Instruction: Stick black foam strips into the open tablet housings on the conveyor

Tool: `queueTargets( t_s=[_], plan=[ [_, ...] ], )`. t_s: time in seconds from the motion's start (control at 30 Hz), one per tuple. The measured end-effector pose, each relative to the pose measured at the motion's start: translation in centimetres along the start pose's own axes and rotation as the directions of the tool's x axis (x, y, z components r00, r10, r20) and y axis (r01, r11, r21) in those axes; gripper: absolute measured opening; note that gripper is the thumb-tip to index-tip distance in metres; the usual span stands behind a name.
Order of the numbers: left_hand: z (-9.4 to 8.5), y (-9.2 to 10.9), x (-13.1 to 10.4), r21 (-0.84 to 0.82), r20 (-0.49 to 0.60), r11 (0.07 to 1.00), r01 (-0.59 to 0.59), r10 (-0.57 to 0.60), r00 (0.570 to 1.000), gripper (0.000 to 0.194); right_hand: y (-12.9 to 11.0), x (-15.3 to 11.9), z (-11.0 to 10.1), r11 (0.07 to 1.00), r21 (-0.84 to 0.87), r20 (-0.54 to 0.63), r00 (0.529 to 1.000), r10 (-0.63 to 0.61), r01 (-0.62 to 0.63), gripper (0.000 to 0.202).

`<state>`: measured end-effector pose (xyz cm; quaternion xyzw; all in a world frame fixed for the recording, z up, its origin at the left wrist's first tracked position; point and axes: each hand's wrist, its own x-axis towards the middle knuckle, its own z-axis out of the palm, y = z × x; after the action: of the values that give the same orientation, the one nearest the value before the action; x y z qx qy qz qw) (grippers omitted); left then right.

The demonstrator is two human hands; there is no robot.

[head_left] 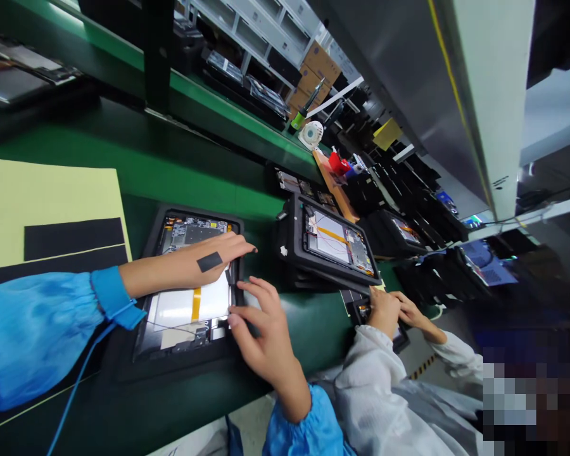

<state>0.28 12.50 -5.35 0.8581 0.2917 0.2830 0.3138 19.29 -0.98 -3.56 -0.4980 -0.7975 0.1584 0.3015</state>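
Note:
An opened tablet (171, 316) lies in a black foam tray (199, 364), with its circuit board, silver battery and orange ribbon strip exposed. My left hand (213, 256) reaches across the upper part of it, fingers stretched out towards the tray's right side; the thumb is hidden. A small black patch (209, 261) sticks to the back of this hand. At the tablet's right edge, my right hand (266, 329) has its thumb and index fingertips pinched close together, the other fingers spread. Whatever lies between those tips is too small to make out.
To the right, a second opened tablet (332, 237) rests on stacked foam trays. A yellow sheet (52, 196) with black strips lies at left. A co-worker's hands (384, 310) handle another device beyond. A blue cord (83, 373) hangs from my left cuff.

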Motion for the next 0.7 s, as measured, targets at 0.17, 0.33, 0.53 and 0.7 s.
queueTargets(
  t_s=[0.17, 0.33, 0.53, 0.7],
  plan=[
    [-1.0, 1.4, 0.2, -0.033, -0.124, 0.994, 0.107, -0.111, 0.986, 0.061, 0.0, 0.4, 0.6, 0.993, -0.031, 0.014, 0.994, 0.112, -0.112, 0.039],
    [-2.1, 1.8, -1.2, 0.066, -0.259, 0.985, 0.161, -0.139, 0.956, 0.061, 0.2, 0.6, 0.0, 0.998, 0.028, 0.029, 0.998, 0.051, -0.052, 0.022],
    [-2.4, 2.7, -7.0, -0.085, -0.469, 0.941, 0.329, -0.329, 0.820, 0.056, 0.0, 1.0, 0.8, 0.991, -0.046, -0.006, 0.992, 0.124, -0.124, 0.034],
    [1.6, 1.9, -11.5, -0.368, -0.549, 0.855, 0.365, -0.516, 0.657, 0.056, -0.2, 1.3, 1.5, 0.998, 0.017, -0.009, 0.999, 0.054, -0.054, 0.024]
  ],
)
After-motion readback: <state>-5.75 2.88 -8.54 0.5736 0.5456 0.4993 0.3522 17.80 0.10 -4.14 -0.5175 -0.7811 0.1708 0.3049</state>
